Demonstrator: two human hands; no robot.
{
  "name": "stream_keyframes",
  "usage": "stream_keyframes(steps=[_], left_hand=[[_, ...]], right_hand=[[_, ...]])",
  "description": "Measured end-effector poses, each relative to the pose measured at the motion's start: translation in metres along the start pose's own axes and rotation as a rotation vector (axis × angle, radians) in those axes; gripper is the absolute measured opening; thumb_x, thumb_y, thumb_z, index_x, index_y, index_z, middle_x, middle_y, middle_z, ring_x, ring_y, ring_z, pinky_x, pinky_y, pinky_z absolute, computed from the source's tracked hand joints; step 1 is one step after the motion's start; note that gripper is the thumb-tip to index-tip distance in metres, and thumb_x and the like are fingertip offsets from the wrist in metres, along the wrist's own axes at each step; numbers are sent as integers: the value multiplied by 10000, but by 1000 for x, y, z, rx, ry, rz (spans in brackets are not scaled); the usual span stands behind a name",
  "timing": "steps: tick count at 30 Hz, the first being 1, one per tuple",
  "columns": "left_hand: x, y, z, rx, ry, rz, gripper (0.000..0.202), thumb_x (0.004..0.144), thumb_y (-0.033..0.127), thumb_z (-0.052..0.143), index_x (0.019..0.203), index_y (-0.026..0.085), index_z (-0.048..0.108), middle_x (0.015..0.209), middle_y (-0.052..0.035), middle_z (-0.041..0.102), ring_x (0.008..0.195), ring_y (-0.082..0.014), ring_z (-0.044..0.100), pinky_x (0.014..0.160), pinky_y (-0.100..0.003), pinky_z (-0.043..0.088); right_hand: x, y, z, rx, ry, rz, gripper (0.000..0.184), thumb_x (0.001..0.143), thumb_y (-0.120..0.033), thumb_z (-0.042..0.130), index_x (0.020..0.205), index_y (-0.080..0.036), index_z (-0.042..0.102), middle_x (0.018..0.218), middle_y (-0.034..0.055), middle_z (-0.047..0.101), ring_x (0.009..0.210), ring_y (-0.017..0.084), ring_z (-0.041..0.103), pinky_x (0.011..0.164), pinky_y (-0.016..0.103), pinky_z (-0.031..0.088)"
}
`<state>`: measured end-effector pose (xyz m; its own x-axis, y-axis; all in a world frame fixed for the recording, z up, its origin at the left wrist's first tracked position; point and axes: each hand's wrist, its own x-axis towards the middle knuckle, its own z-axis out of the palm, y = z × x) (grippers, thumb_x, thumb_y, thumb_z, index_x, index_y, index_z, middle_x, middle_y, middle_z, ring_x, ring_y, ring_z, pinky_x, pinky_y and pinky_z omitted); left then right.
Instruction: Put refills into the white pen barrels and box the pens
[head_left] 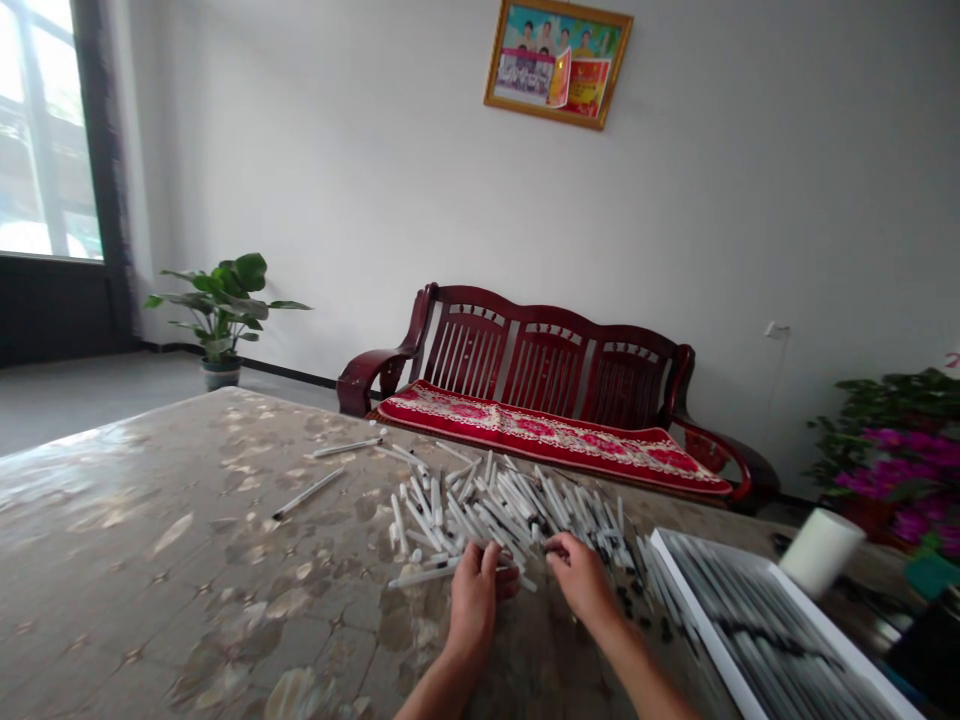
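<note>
The table (150, 560) fills the lower frame, with a bench (547, 400) behind it at centre. A white-rimmed box (701, 625) of pens lies at the lower right. The pile (495, 505) of white pens sprawls at centre, just above both hands.

The left hand (474, 595) sits at the pile's near edge, fingers curled together. A pen (420, 576) juts out to its left, though whether it is gripped cannot be told. The right hand (579, 575) is just beside it, its fingertips bent into the pile. Any pinch there is hidden.

Sorting here likely goes best by drawing one pen at a time from the loose near edge, lifting rather than dragging, so neighbours do not roll away. A cup (821, 550) stands at right.
</note>
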<state>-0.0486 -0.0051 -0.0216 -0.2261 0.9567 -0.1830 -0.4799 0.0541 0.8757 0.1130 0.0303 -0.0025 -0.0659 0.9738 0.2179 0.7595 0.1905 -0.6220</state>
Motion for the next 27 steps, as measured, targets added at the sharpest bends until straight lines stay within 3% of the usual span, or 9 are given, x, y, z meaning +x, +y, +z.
stream_keyframes(steps=[2, 5, 11, 15, 18, 21, 24, 27], left_hand=[[1, 0, 0, -32, 13, -17, 199, 795, 380, 645, 775, 219, 530, 743, -14, 676, 598, -189, 685, 550, -296, 528], [4, -2, 0, -59, 49, -4, 214, 776, 360, 680, 773, 223, 516, 728, -19, 676, 608, -204, 692, 563, -309, 536], [9, -4, -2, -61, 73, 53, 209, 734, 308, 726, 790, 210, 549, 686, -17, 663, 656, -211, 698, 591, -307, 551], [9, -2, -3, -79, 63, 41, 244, 717, 361, 738, 753, 204, 556, 666, -8, 656, 656, -208, 702, 567, -290, 544], [8, 1, -4, -144, 72, 21, 292, 711, 414, 744, 724, 197, 549, 648, -3, 655, 656, -207, 710, 574, -290, 550], [5, 5, -5, -212, 67, 3, 271, 764, 390, 718, 727, 187, 542, 709, -44, 704, 680, -205, 727, 611, -299, 570], [2, 9, -5, -272, 78, -23, 206, 829, 315, 677, 752, 187, 536, 825, -97, 751, 744, -210, 747, 669, -311, 592], [1, 14, -5, -314, 110, -50, 174, 870, 253, 635, 754, 193, 521, 857, -111, 764, 769, -210, 754, 717, -326, 603]], right_hand=[[12, 6, -5, -117, 42, 48, 203, 815, -122, 543, 898, -203, 710, 942, 54, 755, 910, 197, 692, 812, 261, 484], [20, 1, -3, -225, 5, -10, 155, 832, -163, 573, 878, -219, 709, 957, 37, 738, 913, 177, 680, 792, 238, 464], [11, -24, 12, -539, -67, -52, 109, 833, -186, 606, 881, -208, 701, 996, 67, 716, 949, 196, 671, 754, 240, 436], [6, -27, 7, -605, -94, -31, 127, 869, -173, 573, 906, -198, 692, 1009, 96, 727, 970, 210, 677, 757, 246, 430], [1, -20, -3, -548, -57, 1, 135, 894, -181, 541, 892, -197, 674, 965, 102, 742, 936, 213, 691, 733, 244, 425], [-10, -8, -11, -336, -20, 52, 151, 900, -192, 504, 835, -215, 638, 842, 54, 744, 820, 190, 702, 670, 229, 421], [-25, 4, -10, -132, -66, 108, 168, 895, -213, 461, 808, -224, 605, 650, 1, 690, 609, 169, 670, 585, 230, 412], [-38, 14, -4, -54, -81, 47, 150, 869, -228, 468, 789, -232, 594, 629, -14, 676, 588, 165, 656, 595, 233, 417]])
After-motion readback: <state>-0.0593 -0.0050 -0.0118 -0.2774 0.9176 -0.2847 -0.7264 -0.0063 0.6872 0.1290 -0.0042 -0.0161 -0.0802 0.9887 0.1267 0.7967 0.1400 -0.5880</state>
